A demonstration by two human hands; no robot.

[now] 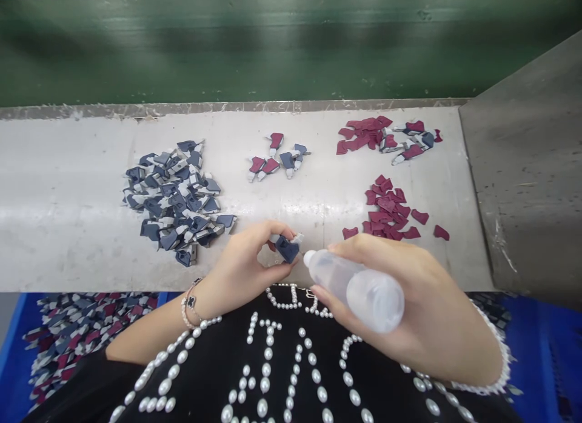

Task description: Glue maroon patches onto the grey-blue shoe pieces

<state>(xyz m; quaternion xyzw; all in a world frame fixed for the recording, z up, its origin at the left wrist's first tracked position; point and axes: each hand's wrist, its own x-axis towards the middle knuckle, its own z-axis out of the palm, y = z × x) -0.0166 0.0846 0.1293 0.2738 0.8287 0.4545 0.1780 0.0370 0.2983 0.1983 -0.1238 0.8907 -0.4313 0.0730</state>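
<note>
**Left hand [240,268] pinches navy piece [287,249]; right hand [400,302] grips plastic bottle [359,291].**
Fingers hide part of the piece, so we cannot read its shape; black top [282,362] blocks blue crate [541,356].

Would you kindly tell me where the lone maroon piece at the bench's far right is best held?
Pinch the maroon piece by its opposite edges, coming from above: it lies flat and thin, set apart from the maroon pile, so nothing crowds the fingers.
</note>
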